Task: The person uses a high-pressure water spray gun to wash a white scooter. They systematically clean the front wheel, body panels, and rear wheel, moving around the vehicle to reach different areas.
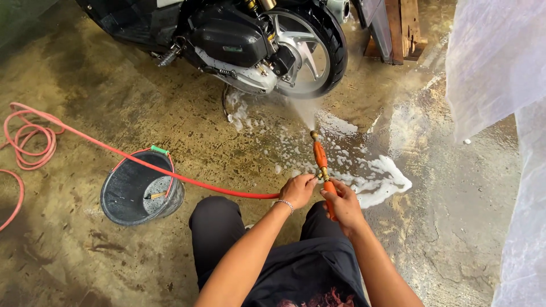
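I crouch on a wet concrete floor facing the rear wheel [304, 54] of a black scooter [227, 34]. An orange spray nozzle [319, 154] with a brass tip points at the wheel, and a fan of water leaves it toward the tyre's lower edge. My right hand [343, 206] grips the nozzle's orange handle. My left hand [297, 190] is closed on the brass fitting where the orange hose [114, 150] joins it. A bracelet circles my left wrist.
A grey bucket [114, 199] with a little water stands at my left, the hose lying across its rim. Hose loops [31, 142] lie at the far left. White foam [378, 179] spreads on the floor. Translucent plastic sheeting [500, 85] hangs at right; wooden planks [406, 28] stand behind.
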